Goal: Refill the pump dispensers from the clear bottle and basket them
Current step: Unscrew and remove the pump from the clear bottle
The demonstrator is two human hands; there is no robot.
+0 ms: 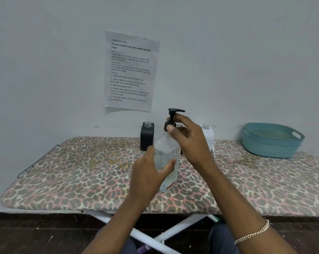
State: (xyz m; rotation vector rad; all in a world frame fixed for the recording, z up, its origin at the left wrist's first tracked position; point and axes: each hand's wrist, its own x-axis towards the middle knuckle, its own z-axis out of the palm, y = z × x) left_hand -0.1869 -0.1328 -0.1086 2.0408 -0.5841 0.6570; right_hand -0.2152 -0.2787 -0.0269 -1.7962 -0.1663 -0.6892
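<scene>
A clear bottle (166,153) with a black pump top (173,114) stands tilted on the leopard-print board (72,171). My left hand (149,173) wraps around the bottle's body. My right hand (188,140) pinches the black pump collar at the bottle's neck. Behind it stands a black dispenser (147,138) with its neck open and no pump. A white dispenser (208,133), also without a pump, is partly hidden behind my right hand. A white pump piece (213,151) lies beside it.
A teal plastic basket (272,140) sits at the board's back right. A printed sheet (130,70) is taped to the wall behind. The board's white legs (155,233) cross below, over a dark floor.
</scene>
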